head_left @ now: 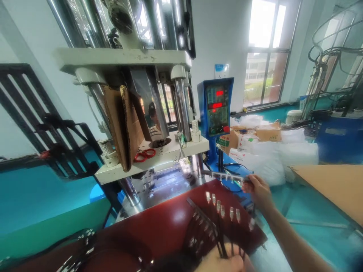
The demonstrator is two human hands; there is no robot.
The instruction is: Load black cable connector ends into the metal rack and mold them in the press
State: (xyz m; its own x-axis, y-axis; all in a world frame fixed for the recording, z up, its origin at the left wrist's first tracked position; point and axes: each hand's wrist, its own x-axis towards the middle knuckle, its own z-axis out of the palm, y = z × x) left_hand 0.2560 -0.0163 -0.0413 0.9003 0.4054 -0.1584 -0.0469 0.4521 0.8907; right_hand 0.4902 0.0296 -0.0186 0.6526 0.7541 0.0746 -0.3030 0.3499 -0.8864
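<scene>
At the bottom of the head view my left hand [227, 261] is closed around a bunch of black cables [219, 234]. Their pale, metal-looking connectors [218, 206] fan out upward above my fingers. To the right and higher, my right hand [258, 192] pinches one end of a narrow grey strip [227, 176] with several small pegs along it. That strip reaches leftward over the back edge of the dark red tabletop [164, 226]. A second grey strip [201, 212] lies on the tabletop, just left of the connectors; its lower part is partly hidden.
A press machine [124, 56] stands ahead, with red-handled scissors [144, 155] and cardboard [119, 128] on its plate. Beside it rises a blue control box [217, 107] with red digits. More cables [76, 249] lie at lower left. White bags [261, 158] are piled at the right.
</scene>
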